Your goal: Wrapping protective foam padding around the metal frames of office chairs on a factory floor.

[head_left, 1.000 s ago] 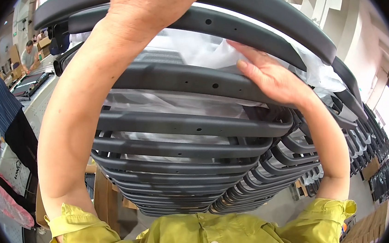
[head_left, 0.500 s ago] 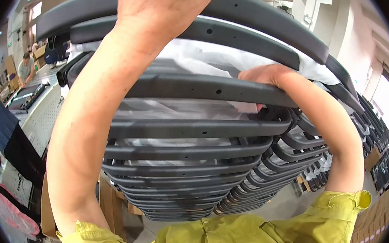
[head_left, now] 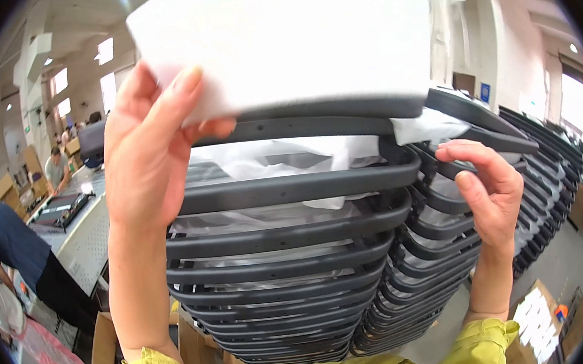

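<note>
A bright white sheet-like piece [head_left: 293, 40] fills the upper middle, with a dark bar along its lower edge. My left hand [head_left: 153, 145] is closed on its lower left corner, thumb across the front; glare and blur hide whether it is a sheet or a covered panel. Below it rises a tall stack of dark grey curved frames [head_left: 299, 189], with thin white wrapping [head_left: 323, 153] between the layers. Beside the stack's right corner is my right hand [head_left: 492, 195], its fingers curved and apart from the thumb, nothing visibly held.
More stacked dark frames [head_left: 549, 194] stand on the right. On the left, a person in dark clothes [head_left: 19, 237] bends at a long workbench [head_left: 82, 249]; another person [head_left: 57, 171] works farther back. Cardboard boxes [head_left: 105, 354] sit low at left, and a printed sheet [head_left: 534, 324] lies low at right.
The white piece has come up into view in my left hand, above the stack. My right hand has drawn back from between the frames to the right. The upper frames have shifted out of view.
</note>
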`<state>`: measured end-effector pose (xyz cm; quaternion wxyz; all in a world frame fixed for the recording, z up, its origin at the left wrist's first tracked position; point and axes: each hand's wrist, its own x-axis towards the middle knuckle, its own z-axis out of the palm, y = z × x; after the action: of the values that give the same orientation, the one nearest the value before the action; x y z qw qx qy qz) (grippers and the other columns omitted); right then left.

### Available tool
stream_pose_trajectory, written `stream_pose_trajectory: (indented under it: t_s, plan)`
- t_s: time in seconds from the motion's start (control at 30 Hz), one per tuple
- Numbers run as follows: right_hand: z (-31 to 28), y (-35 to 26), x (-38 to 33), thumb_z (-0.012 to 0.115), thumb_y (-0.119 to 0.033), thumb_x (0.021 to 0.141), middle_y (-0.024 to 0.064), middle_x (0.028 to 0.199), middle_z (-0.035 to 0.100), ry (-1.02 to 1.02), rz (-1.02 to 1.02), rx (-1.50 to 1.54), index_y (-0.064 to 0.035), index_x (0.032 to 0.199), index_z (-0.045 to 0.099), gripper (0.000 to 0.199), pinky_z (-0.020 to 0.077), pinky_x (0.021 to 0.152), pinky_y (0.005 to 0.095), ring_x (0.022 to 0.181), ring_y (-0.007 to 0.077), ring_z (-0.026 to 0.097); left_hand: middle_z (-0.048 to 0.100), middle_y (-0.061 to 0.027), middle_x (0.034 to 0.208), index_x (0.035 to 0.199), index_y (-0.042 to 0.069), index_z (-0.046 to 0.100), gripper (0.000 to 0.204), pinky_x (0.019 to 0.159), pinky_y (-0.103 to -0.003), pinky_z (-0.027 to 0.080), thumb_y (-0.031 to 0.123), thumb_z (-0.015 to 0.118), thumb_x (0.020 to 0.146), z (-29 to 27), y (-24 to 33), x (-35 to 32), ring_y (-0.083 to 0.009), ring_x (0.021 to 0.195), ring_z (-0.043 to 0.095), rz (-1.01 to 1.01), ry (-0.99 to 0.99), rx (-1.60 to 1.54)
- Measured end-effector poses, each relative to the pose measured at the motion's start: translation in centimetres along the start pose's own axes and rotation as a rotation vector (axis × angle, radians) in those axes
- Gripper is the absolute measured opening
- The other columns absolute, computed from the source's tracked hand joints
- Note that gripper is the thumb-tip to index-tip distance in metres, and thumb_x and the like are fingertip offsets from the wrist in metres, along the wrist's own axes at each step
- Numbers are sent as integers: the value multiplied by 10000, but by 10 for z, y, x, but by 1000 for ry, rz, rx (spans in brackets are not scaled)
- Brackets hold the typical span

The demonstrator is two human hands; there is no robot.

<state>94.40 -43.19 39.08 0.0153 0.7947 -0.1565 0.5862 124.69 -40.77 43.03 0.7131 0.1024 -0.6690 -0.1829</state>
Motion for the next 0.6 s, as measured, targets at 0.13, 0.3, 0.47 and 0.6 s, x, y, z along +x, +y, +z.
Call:
stream_pose_trajectory:
  t_s: [0.13,0.3,0.47,0.6]
  plan:
    - [-26,-10,-14,518,-17,782,127,910,594,239,48,62,64,957,547,195,403,795,250,865,162,555,589,-75,847,1002,-11,468,290,555,-233,488,133,588,780,19,-6,-19,-120,719,579,-97,4,46]
    - [-37,-3,-13,550,-29,767,132,1011,566,242,58,290,39,1022,530,265,399,835,258,959,169,526,594,-67,815,985,-8,473,288,538,-228,484,147,598,777,35,-15,-34,-107,707,574,-191,-10,127]
    - [-35,8,-41,671,-26,644,122,1141,480,131,44,242,3,1053,527,435,388,825,270,1044,166,453,591,-71,816,967,-2,476,275,525,-212,479,154,600,777,55,-19,-52,-99,695,569,-255,11,163]
    - [-37,20,-50,722,-88,597,102,1159,465,38,9,152,-66,1022,564,454,414,795,273,1015,175,473,590,-73,825,973,-7,476,276,512,-210,482,144,597,775,75,-23,-65,-103,690,569,-352,2,183]
